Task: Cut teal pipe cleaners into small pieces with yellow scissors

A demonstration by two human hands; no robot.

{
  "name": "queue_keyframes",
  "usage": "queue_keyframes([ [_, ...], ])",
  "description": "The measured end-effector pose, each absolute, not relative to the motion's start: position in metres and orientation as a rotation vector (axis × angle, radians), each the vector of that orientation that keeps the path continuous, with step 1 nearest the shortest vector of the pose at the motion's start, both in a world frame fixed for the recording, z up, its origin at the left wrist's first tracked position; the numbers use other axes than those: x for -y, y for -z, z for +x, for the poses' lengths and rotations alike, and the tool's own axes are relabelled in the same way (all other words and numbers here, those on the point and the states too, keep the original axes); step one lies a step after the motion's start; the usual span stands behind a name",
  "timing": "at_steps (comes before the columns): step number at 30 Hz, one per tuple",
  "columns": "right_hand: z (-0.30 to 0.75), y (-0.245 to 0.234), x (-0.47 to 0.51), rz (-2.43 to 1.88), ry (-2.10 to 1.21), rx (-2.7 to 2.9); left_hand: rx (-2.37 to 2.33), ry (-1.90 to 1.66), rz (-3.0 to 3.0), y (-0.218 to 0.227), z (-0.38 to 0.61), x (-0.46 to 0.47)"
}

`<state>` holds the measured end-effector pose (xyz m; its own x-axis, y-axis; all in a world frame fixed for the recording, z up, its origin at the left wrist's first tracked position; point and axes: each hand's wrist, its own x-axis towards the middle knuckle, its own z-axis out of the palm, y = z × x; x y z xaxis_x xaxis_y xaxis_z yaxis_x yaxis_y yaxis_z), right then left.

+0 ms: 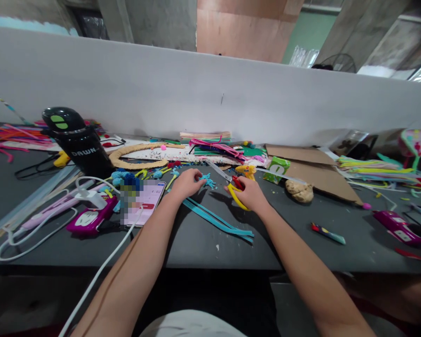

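My left hand [187, 185] is over the middle of the dark table, fingers curled and pinched at the edge of a small cluster of light-blue pipe cleaner pieces [208, 180]. How much of the cluster lies between the fingertips is partly hidden. My right hand [253, 195] grips scissors [235, 196] with yellow and red handles. Their blades stand apart and point up and left, beyond the cluster. Several long light-blue pipe cleaners [219, 222] lie on the table below both hands. Behind the scissors rests a yellow glue gun [246, 170].
Left of my forearm are a phone [149, 201], a purple power strip [91, 219], white cables and a black bottle [82, 145]. To the right lie cardboard [323, 180], a green packet [276, 168], a tan lump [299, 191] and a utility knife [328, 233]. A white partition [154, 89] stands behind.
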<state>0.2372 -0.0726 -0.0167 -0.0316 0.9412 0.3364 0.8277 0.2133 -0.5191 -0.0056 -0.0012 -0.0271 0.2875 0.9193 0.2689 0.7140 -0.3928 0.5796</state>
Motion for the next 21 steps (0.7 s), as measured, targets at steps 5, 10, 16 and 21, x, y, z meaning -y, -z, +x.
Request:
queue_keyframes([
  [5, 0.236, 0.018, 0.073, -1.651, -0.253, 1.893, -1.496, -0.669, 2.29, 0.033, -0.001, 0.004],
  [10, 0.236, 0.019, 0.073, -1.655, -0.263, 1.906, -1.512, -0.668, 2.291, 0.037, -0.001, 0.0],
  [16, 0.237, 0.018, 0.072, -1.63, -0.243, 1.892, -1.382, -0.964, 2.063, 0.025, -0.021, -0.009],
  [21, 0.239, 0.017, 0.071, -1.632, -0.197, 1.873, -1.248, -1.193, 1.53, 0.007, -0.04, -0.011],
])
